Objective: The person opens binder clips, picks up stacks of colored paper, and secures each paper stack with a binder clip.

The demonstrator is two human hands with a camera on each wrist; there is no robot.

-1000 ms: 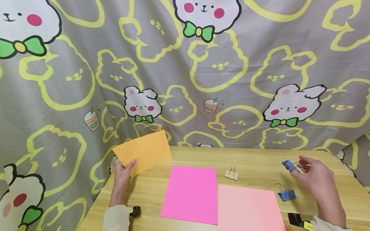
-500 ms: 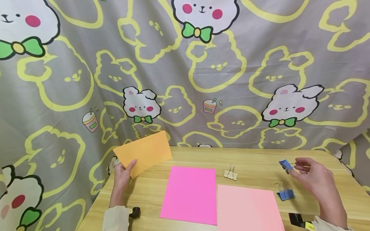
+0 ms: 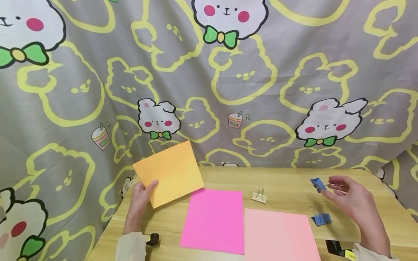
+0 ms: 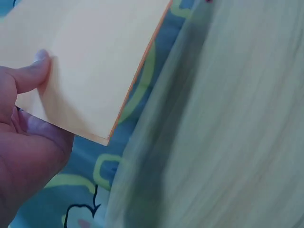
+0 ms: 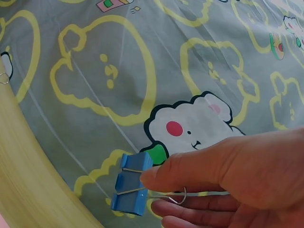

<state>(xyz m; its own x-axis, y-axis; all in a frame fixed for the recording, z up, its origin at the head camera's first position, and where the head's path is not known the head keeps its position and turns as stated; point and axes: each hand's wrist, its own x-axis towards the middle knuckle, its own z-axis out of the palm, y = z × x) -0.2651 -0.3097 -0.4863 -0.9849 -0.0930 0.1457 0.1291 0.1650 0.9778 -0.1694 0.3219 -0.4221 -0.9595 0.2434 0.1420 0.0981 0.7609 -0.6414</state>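
Orange paper has turned to show more surface, the left hand pinching its left edge, long axis slanting up rightward. Well apart, the right hand pinches a blue clip; a second clip lies near that hand. Left fingertips behind the paper are hidden.

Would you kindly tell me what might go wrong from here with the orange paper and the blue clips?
The orange paper might droop or swing, since the left hand pinches it at one side only.
The raised blue clip could slip and drop, as it sits at the tips of the right hand.
Lowering that hand might bump the other blue clip, which is on the table nearby.
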